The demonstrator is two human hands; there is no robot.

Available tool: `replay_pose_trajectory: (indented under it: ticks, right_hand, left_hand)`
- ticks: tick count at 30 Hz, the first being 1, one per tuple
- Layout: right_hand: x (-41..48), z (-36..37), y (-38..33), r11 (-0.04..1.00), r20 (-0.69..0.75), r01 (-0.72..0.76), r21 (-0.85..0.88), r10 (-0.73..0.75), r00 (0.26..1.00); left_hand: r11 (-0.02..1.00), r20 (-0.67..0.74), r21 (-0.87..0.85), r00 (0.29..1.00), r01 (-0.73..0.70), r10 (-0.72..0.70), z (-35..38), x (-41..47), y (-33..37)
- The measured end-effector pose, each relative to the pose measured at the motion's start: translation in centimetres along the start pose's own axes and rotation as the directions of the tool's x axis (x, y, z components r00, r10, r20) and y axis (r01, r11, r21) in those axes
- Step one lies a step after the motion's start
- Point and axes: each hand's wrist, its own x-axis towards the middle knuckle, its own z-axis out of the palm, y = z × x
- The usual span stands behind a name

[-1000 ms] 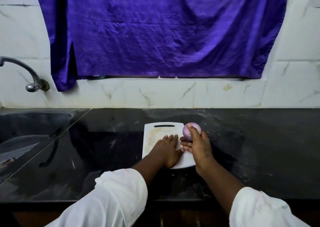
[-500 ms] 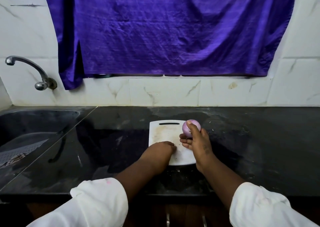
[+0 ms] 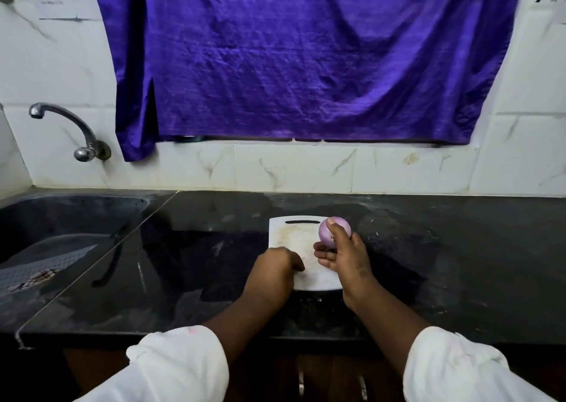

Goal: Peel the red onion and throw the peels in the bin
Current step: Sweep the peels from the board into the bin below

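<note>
I see my right hand gripping the red onion, thumb across its top and fingers cupped beneath, holding it over the far right corner of the white cutting board. My left hand rests on the board's near left edge with its fingers curled under; I cannot tell whether anything is inside them. The board lies on the black counter. A sink and tap sit off to the left, and a purple cloth hangs behind.
</note>
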Motion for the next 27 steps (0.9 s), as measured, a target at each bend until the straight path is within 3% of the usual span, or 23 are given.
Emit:
replay_pose_trajectory:
  ticks: [2, 4, 6, 8, 12, 18, 22, 27]
  right_hand:
    - [-0.5, 0.5, -0.2, 0.999, 0.027, -0.025, 0.021, 0.024, 0.999]
    - [-1.2, 1.4, -0.4, 0.998, 0.072, -0.043, 0.051, 0.039, 0.997]
    - [-1.7, 2.6, -0.4, 0.996, 0.118, -0.054, 0.064, 0.046, 0.992]
    - [-2.3, 4.1, -0.2, 0.995, 0.167, -0.056, 0.076, 0.043, 0.985]
    - [-5.1, 8.6, 0.5, 0.989, 0.314, -0.082, 0.120, 0.041, 0.949]
    - [-12.9, 16.0, 3.2, 0.982, 0.585, -0.146, 0.120, 0.049, 0.810]
    - [-18.2, 19.8, 6.9, 0.977, 0.703, -0.208, 0.050, 0.113, 0.702]
    - [-23.2, 22.3, 14.4, 0.965, 0.742, -0.223, -0.135, 0.248, 0.623]
  left_hand:
    - [0.925, -0.051, -0.339, 0.978, 0.171, -0.200, -0.8, -0.2, -0.3]
    - [0.637, 0.054, -0.712, 0.928, 0.294, -0.367, -2.2, -0.8, -0.6]
    - [0.346, 0.162, -0.883, 0.899, 0.316, -0.407, -4.0, -1.7, -1.1]
    - [0.233, 0.184, -0.925, 0.889, 0.301, -0.419, -5.9, -3.1, -1.8]
    - [0.198, 0.143, -0.947, 0.882, 0.254, -0.450, -9.9, -7.3, -4.2]
    - [0.173, 0.085, -0.958, 0.803, 0.229, -0.590, -14.3, -17.7, -11.0]
    - [0.152, 0.125, -0.935, 0.699, 0.320, -0.704, -13.5, -25.5, -16.6]
    - [0.067, 0.216, -0.865, 0.489, 0.497, -0.845, -7.1, -34.2, -23.4]
